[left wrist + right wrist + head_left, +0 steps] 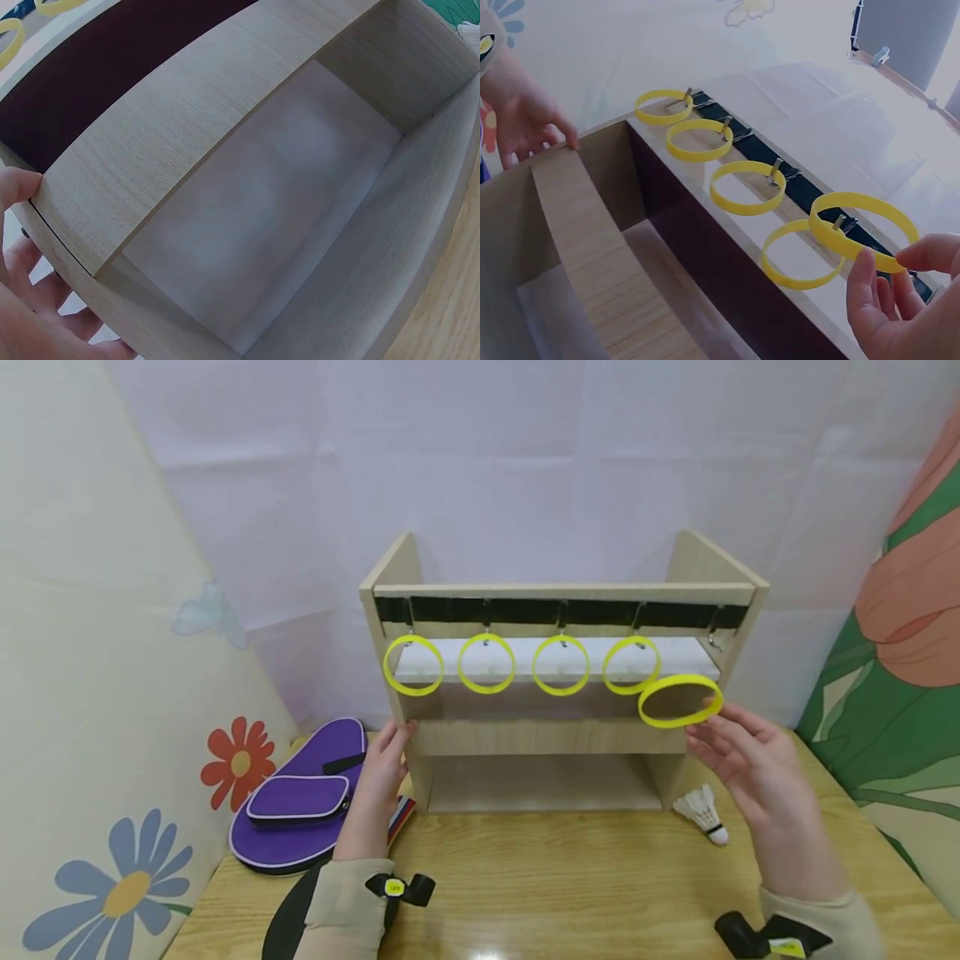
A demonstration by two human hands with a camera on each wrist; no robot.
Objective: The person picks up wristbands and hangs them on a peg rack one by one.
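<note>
My right hand (761, 768) pinches a yellow silicone wristband (667, 723) between thumb and fingers. The band is tilted, below and left of the bare hook (716, 641) at the right end of the wooden shelf (540, 737). In the right wrist view, the held wristband (862, 200) overlaps the nearest hanging one (804, 284). Several like wristbands (414, 692) hang in a row from metal hooks on a black strip (525, 611). With my left hand (381, 772), I hold the shelf's left side panel, thumb at the front edge and fingers outside, as the left wrist view shows.
A purple paddle case (330, 743) lies left of the shelf, beside a striped item (401, 820) and a black object (288, 914) partly hidden by my left forearm. A shuttlecock (702, 815) lies right of the shelf on the wooden table (540, 877).
</note>
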